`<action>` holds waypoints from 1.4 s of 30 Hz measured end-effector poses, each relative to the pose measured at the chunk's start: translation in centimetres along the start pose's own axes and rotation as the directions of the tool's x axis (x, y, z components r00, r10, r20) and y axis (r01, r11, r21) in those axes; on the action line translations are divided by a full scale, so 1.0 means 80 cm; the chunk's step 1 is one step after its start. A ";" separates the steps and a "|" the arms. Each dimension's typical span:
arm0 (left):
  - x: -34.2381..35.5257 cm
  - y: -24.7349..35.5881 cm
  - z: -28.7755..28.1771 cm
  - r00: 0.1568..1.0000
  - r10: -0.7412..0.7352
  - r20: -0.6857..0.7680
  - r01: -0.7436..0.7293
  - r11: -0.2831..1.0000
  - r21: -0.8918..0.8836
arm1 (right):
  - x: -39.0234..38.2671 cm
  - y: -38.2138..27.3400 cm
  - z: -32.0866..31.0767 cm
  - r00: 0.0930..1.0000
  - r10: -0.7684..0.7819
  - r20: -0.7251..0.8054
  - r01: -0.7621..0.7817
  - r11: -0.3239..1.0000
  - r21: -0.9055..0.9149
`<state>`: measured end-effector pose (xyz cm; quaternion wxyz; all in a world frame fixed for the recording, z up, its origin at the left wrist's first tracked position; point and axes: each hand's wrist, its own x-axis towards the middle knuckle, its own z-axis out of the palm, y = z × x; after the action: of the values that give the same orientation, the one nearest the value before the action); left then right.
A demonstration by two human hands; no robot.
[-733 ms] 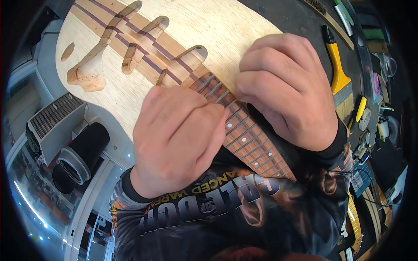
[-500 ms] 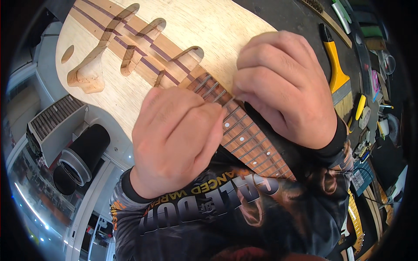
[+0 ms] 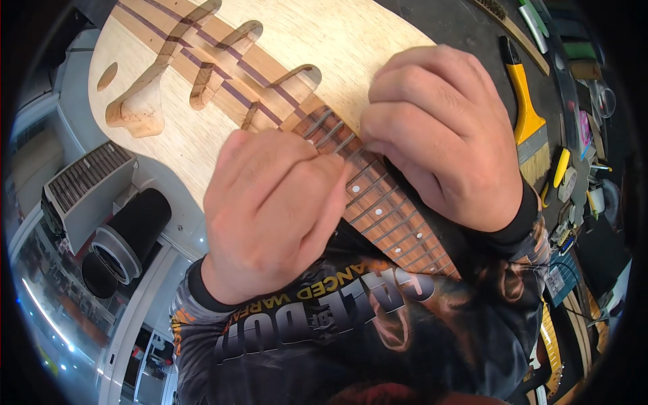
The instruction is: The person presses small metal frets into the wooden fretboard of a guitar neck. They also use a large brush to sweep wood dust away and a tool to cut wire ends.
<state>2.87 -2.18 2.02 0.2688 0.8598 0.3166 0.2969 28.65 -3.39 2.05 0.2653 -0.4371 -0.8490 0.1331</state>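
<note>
Head view. An unfinished electric guitar body (image 3: 351, 47) of pale, smooth wood, with darker lengthwise stripes and routed pickup cavities, lay across the upper field. Its fretboard (image 3: 378, 209), dark wood crossed by metal frets and set with pale dot inlays, ran down toward the person's chest. The left hand (image 3: 270, 209) lay curled over the near side of the neck, fingertips on the frets; whether it gripped anything could not be told. The right hand (image 3: 439, 142) was bent, knuckles up, fingertips pressed at the fretboard's far edge where neck met body; no held object was visible. A yellow-handled brush (image 3: 525, 115) lay just right of that hand on the dark bench.
</note>
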 end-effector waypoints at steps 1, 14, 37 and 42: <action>0.001 -0.003 0.002 0.999 0.013 -0.046 -0.012 0.999 0.035 | 0.005 0.003 0.003 1.000 -0.012 -0.013 0.012 1.000 -0.014; -0.001 -0.007 -0.006 0.999 -0.016 -0.051 0.018 0.999 0.035 | 0.012 0.000 0.010 1.000 0.004 -0.026 -0.004 1.000 -0.005; -0.006 -0.007 -0.010 0.999 -0.010 -0.042 0.011 1.000 0.028 | 0.013 0.003 0.006 0.999 -0.048 0.007 0.047 0.998 0.041; 0.000 -0.016 -0.007 0.996 0.039 -0.080 -0.034 0.998 0.057 | 0.020 0.003 0.006 0.999 -0.039 0.003 0.039 0.999 -0.026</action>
<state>1.99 -1.19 1.56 0.2261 0.8600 0.3195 0.3273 27.80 -1.98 2.10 0.2610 -0.4238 -0.8593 0.1175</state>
